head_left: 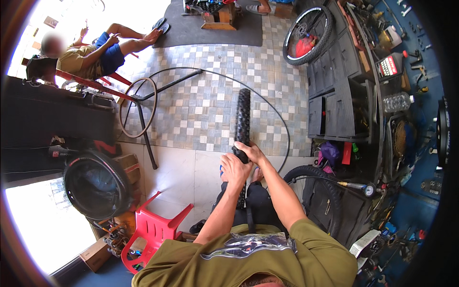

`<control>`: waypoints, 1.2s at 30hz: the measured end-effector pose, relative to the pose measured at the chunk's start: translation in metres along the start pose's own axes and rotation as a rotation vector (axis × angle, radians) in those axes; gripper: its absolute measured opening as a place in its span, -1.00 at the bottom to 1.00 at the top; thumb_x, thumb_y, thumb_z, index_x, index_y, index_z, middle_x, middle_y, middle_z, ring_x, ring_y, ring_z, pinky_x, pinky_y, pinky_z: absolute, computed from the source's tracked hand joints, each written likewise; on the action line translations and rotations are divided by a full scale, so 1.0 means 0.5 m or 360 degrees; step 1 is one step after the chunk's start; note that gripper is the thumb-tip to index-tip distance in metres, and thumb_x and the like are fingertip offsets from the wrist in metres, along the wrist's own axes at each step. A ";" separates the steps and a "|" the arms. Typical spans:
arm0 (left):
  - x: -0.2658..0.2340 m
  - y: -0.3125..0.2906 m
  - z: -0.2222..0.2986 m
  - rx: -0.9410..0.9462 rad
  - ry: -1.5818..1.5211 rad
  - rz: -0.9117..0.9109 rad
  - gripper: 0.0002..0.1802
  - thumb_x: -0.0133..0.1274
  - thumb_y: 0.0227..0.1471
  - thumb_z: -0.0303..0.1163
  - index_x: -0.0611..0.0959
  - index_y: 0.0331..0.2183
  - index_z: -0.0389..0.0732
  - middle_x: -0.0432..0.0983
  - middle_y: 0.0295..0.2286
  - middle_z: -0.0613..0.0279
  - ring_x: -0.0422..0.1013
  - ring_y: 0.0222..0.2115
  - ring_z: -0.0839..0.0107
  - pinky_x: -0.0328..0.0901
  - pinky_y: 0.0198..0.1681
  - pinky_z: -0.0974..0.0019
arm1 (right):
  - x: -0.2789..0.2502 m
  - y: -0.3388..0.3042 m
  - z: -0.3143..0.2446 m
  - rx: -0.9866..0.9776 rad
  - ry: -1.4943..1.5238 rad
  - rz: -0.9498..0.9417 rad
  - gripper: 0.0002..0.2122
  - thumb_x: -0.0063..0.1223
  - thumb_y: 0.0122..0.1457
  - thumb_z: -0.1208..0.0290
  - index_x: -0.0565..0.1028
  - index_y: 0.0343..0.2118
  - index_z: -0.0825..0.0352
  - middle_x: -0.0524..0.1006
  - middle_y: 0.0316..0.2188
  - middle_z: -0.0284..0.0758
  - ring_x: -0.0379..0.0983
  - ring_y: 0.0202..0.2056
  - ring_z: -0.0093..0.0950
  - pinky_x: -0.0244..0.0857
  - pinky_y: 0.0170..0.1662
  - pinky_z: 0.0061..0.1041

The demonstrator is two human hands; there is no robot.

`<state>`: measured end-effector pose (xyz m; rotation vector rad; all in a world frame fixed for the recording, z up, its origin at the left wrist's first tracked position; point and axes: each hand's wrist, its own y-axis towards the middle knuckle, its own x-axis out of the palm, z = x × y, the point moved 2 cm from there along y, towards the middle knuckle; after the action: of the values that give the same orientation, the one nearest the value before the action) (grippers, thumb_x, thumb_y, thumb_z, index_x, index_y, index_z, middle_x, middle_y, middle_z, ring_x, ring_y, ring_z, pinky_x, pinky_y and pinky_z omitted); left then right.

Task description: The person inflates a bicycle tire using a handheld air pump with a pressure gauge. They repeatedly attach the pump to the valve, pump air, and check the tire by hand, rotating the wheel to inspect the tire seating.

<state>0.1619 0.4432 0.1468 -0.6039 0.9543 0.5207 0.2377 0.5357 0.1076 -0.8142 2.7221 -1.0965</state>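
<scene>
A black knobby bicycle tyre [243,115] stands edge-on in front of me, its lower part between my legs. My left hand [234,168] is closed on its left side, fingers pressed against the tread. Slightly farther up, my right hand [252,153] wraps round it from the right, the thumb lying over the top. The two hands nearly touch each other. Whether a rim sits inside the tyre cannot be seen from this angle.
A black hose [282,117] curves over the tiled floor, near a stand's dark legs [148,134]. A red plastic chair [155,229] is at lower left. At right are a pressure gauge [368,190] and dark drawers [334,112]. Another person [88,60] sits at upper left.
</scene>
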 end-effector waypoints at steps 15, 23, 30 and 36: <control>-0.065 0.105 -0.161 -0.0169 -0.0169 -0.0118 -0.21 0.37 -0.22 -0.02 0.40 -0.14 -0.39 0.36 -0.14 -0.26 0.41 -0.10 -0.27 0.36 -0.03 -0.14 | 0.183 0.117 0.020 0.0046 -0.0447 -0.0016 0.08 0.21 -0.16 -0.51 0.48 0.07 0.60 0.60 -0.05 0.08 0.56 0.02 -0.12 0.35 0.14 -0.32; -0.073 0.114 -0.147 -0.0167 -0.0096 -0.0164 -0.13 0.41 -0.24 0.10 0.39 -0.13 -0.37 0.36 -0.14 -0.23 0.43 -0.11 -0.24 0.38 -0.04 -0.13 | 0.161 0.075 -0.056 0.0057 -0.0270 -0.0196 0.11 0.27 -0.14 -0.45 0.38 0.12 0.69 0.57 -0.01 0.10 0.54 0.04 -0.18 0.36 0.12 -0.39; -0.056 0.110 -0.123 -0.0050 -0.0074 -0.0087 -0.20 0.40 -0.22 0.03 0.37 -0.17 -0.36 0.33 -0.18 -0.18 0.44 -0.14 -0.22 0.41 -0.11 -0.15 | 0.148 0.124 0.007 0.0001 -0.0118 -0.0068 0.04 0.35 -0.15 -0.37 0.45 0.06 0.68 0.60 -0.09 0.08 0.59 -0.06 -0.21 0.42 0.05 -0.39; -0.063 0.108 -0.127 -0.0103 -0.0077 -0.0122 -0.16 0.41 -0.22 0.09 0.37 -0.17 -0.36 0.34 -0.19 -0.19 0.43 -0.13 -0.22 0.40 -0.09 -0.15 | 0.151 0.130 0.017 0.0015 -0.0233 -0.0088 0.13 0.28 -0.18 -0.47 0.41 0.11 0.68 0.57 -0.04 0.13 0.56 0.02 -0.15 0.36 0.13 -0.37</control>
<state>0.0744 0.4348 0.1329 -0.6808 0.8676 0.4969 0.1468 0.5305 0.0659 -0.9341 2.5869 -1.0157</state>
